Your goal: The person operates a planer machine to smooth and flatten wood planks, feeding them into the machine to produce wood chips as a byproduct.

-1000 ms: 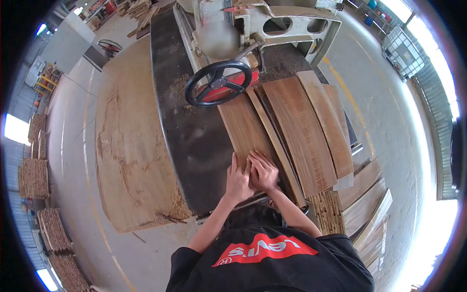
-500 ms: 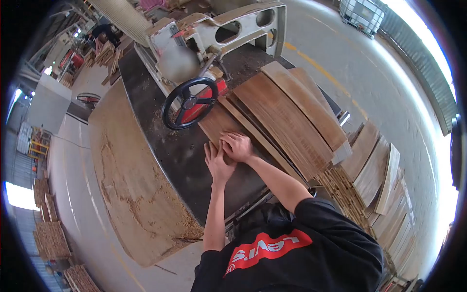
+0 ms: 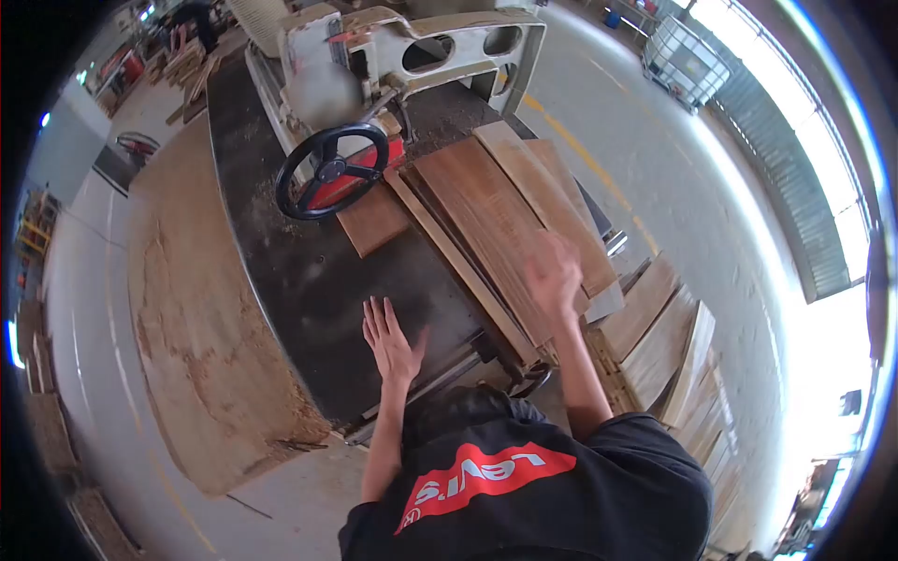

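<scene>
Your brown, streaky-grained boards [image 3: 505, 215] lie on a dark grey table [image 3: 309, 280] dusted with tan sawdust. The handwheel [image 3: 331, 171] is black over a red panel [image 3: 341, 192], the machine body [image 3: 440, 47] cream. Your shirt [image 3: 561, 496] is black with a red-and-white logo.

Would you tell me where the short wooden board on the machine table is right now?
In the head view, the short board lies on the dark machine table, under the black handwheel, left of the plank stack.
</scene>
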